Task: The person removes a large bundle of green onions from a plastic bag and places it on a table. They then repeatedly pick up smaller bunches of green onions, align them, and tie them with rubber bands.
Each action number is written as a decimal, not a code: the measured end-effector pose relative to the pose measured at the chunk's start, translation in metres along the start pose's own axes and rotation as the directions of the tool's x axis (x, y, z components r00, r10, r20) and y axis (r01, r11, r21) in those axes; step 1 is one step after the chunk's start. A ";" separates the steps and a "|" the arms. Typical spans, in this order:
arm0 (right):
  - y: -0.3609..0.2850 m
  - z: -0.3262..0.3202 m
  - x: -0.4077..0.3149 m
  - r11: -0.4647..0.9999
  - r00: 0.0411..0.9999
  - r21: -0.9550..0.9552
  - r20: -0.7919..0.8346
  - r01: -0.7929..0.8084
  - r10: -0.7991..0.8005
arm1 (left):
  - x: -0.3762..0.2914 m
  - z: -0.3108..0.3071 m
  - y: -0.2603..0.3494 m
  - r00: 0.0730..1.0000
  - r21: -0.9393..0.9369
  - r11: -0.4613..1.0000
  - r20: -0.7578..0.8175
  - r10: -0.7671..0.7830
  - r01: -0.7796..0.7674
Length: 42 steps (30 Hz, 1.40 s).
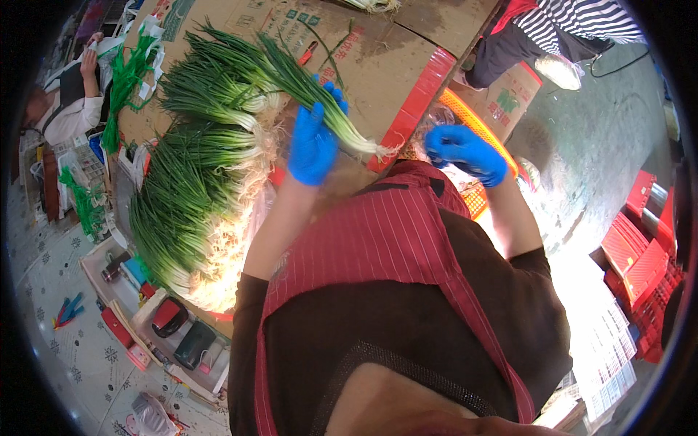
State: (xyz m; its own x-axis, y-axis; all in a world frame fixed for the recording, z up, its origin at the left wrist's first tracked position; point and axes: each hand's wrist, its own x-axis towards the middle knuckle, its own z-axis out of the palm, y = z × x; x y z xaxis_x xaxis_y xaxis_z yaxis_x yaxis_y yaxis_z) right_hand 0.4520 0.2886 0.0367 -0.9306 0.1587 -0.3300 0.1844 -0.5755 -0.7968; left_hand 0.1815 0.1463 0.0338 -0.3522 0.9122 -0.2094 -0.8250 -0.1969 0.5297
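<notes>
A small bunch of scallions (343,122) lies across my left hand (316,141), which wears a blue glove and has its fingers around the stalks. The white bulbs and roots point right, towards the red-taped edge of the cardboard (417,101). My right hand (466,152), also gloved in blue, hovers by the orange plastic basket (474,117) beside the table edge. Its fingers are curled and slightly blurred; whether anything is in them is hidden. Left of my left hand, a big heap of scallions (180,180) is laid in rows, roots facing me.
A red-handled cutter (308,53) and loose green leaves (330,52) lie on the cardboard. Green ties (128,82) hang at the left, near another person (76,103). A person in stripes (578,22) is at upper right. Red crates (643,261) stand at the right.
</notes>
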 end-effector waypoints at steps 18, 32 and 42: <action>0.021 0.058 0.095 0.995 0.977 0.003 -0.186 0.102 -0.100 | 0.009 0.017 0.001 0.953 0.383 0.920 -0.237 0.188 -0.086; 0.009 0.056 0.098 0.788 0.686 -0.607 -0.532 0.098 -0.496 | -0.004 -0.005 -0.022 0.950 0.497 0.832 -0.293 -0.109 0.248; 0.013 0.051 0.134 0.886 0.900 -0.429 -0.294 0.176 -0.321 | -0.013 -0.015 -0.022 0.926 0.365 0.892 -0.354 -0.132 0.267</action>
State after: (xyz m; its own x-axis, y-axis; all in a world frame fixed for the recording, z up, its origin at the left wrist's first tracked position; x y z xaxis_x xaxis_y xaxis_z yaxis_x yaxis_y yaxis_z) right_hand 0.3138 0.2612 0.0082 -0.8042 0.5632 -0.1901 0.1352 -0.1382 -0.9811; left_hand 0.1972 0.1337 0.0128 -0.3736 0.7434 -0.5548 -0.6683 0.1991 0.7168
